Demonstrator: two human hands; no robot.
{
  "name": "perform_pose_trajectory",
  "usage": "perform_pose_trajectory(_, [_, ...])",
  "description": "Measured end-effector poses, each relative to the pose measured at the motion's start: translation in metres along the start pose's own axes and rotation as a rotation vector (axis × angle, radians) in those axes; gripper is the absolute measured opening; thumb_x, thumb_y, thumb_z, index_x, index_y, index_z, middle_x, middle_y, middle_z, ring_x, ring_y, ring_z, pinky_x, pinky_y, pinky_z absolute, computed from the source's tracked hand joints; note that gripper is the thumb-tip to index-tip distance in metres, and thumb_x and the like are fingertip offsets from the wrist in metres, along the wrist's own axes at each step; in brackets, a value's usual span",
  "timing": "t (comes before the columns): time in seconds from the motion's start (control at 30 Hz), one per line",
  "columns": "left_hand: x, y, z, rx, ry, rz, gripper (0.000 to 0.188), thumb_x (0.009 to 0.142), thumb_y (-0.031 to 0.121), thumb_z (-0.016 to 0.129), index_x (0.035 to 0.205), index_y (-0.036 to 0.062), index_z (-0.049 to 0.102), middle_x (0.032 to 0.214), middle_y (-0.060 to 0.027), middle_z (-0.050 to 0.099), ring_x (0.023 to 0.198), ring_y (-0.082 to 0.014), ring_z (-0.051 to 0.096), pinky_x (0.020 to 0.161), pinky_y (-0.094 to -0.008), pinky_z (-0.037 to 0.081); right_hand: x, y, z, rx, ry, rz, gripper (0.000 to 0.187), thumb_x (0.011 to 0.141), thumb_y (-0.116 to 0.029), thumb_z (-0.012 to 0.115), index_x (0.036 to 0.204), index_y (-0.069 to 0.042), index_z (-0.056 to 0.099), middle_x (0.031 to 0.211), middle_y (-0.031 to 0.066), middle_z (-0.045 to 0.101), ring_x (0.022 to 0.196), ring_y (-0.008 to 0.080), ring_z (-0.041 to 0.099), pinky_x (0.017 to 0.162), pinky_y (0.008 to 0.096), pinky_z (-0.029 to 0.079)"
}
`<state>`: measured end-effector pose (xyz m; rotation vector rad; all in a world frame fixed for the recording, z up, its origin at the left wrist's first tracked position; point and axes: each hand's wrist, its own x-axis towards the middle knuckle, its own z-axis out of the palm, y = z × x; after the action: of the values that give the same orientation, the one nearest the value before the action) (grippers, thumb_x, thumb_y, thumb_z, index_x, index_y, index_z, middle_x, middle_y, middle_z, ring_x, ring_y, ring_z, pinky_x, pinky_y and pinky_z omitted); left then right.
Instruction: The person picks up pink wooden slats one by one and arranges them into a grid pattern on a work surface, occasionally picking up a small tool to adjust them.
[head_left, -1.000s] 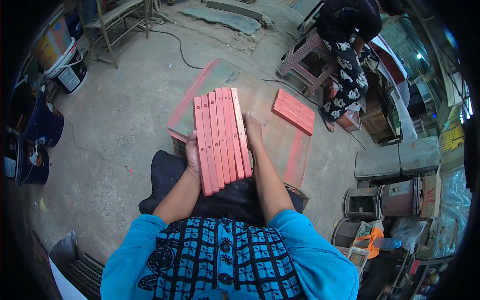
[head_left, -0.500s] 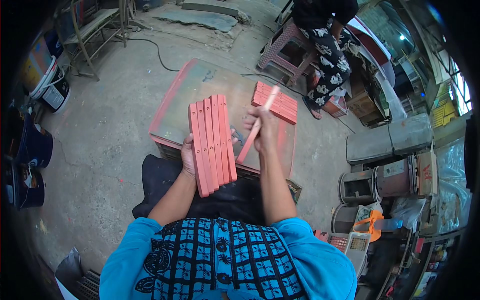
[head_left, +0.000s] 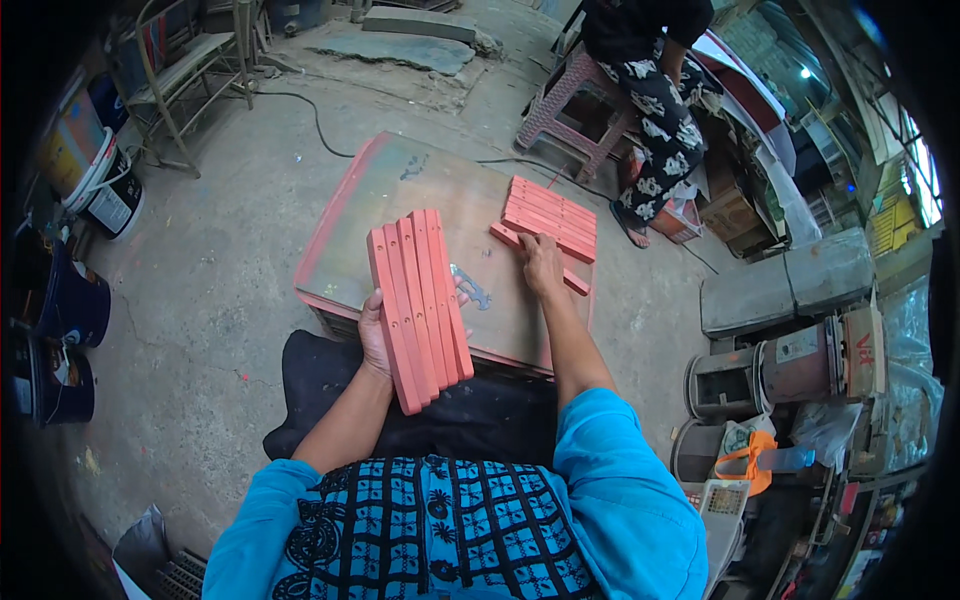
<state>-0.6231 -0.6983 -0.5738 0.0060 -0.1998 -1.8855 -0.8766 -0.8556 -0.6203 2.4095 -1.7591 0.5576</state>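
Note:
In my left hand (head_left: 372, 335) lies a fanned bundle of pink-painted wooden strips (head_left: 415, 310) with small drilled holes, held above the near edge of the low table (head_left: 340, 255). My fingers wrap around the bundle from beneath and both sides. At the table's far right, my right hand (head_left: 543, 266) is closed over a single pink strip (head_left: 574, 283), which lies just in front of a row of matching strips (head_left: 550, 215) set side by side. Part of that single strip is hidden under my fingers.
A seated person (head_left: 650, 100) is beyond the table's far right, near a plastic stool (head_left: 570, 105). A dark cable (head_left: 325, 135) runs behind the table. Paint buckets (head_left: 110, 190) stand at the left; metal drums (head_left: 725, 385) and a crate (head_left: 722, 497) at the right.
My right hand has brought the single strip from a raised, tilted position down beside the row on the table. The bundle in my left hand has shifted slightly lower in view.

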Motion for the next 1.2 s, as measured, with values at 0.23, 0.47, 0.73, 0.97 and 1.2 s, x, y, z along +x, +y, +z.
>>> perform_pose_trajectory(0.23, [0.006, -0.002, -0.011, 0.061, -0.004, 0.004, 0.083, 0.07, 0.05, 0.055, 0.135, 0.0114, 0.02, 0.131, -0.019, 0.031, 0.118, -0.0367, 0.035, 0.084, -0.0633, 0.036, 0.005, -0.04, -0.018, 0.102, 0.276, 0.06, 0.04, 0.074, -0.015, 0.06, 0.112, -0.006, 0.051, 0.088, 0.0144, 0.056, 0.084, 0.0299, 0.053, 0.073, 0.0377, 0.043])
perform_pose_trajectory(0.47, [0.008, -0.023, -0.007, 0.035, 0.19, 0.066, 0.061, 0.073, 0.035, 0.054, 0.122, 0.0027, 0.037, 0.111, -0.0166, 0.05, 0.103, -0.0287, 0.05, 0.091, -0.0408, 0.039, -0.062, -0.16, -0.107, 0.736, -0.433, 0.127, 0.087, 0.069, -0.037, 0.067, 0.133, -0.001, 0.022, 0.112, 0.0207, 0.049, 0.098, 0.0242, 0.051, 0.085, 0.0316, 0.04])
perform_pose_trajectory(0.73, [0.015, -0.061, -0.013, 0.268, 0.13, -0.138, 0.056, 0.084, 0.037, 0.041, 0.127, 0.0036, 0.032, 0.122, -0.0138, 0.044, 0.112, -0.0263, 0.044, 0.096, -0.0386, 0.033, -0.088, -0.131, -0.117, 1.315, -0.485, 0.479, 0.104, 0.054, -0.024, 0.076, 0.137, -0.008, 0.015, 0.121, 0.0195, 0.042, 0.109, 0.0263, 0.044, 0.091, 0.0397, 0.036])
perform_pose_trajectory(0.97, [0.048, -0.069, -0.057, 2.391, -0.03, -0.192, 0.054, 0.087, 0.039, 0.033, 0.136, 0.0195, 0.022, 0.142, -0.0068, 0.015, 0.132, -0.0247, 0.01, 0.099, -0.0593, 0.006, -0.097, -0.025, -0.11, 0.87, -0.279, 0.229, 0.106, 0.049, -0.027, 0.075, 0.135, -0.006, 0.018, 0.12, 0.02, 0.041, 0.109, 0.0321, 0.042, 0.095, 0.0383, 0.033])
perform_pose_trajectory(1.2, [0.066, -0.012, -0.085, 2.794, 0.08, -0.134, 0.051, 0.085, 0.035, 0.038, 0.134, 0.0261, 0.027, 0.142, 0.0029, 0.017, 0.132, -0.0226, 0.011, 0.098, -0.0633, 0.008, -0.098, -0.013, -0.09, 0.125, -0.5, 0.02, 0.108, 0.044, -0.027, 0.077, 0.135, -0.016, 0.021, 0.122, 0.0211, 0.036, 0.114, 0.0359, 0.035, 0.09, 0.0549, 0.031])
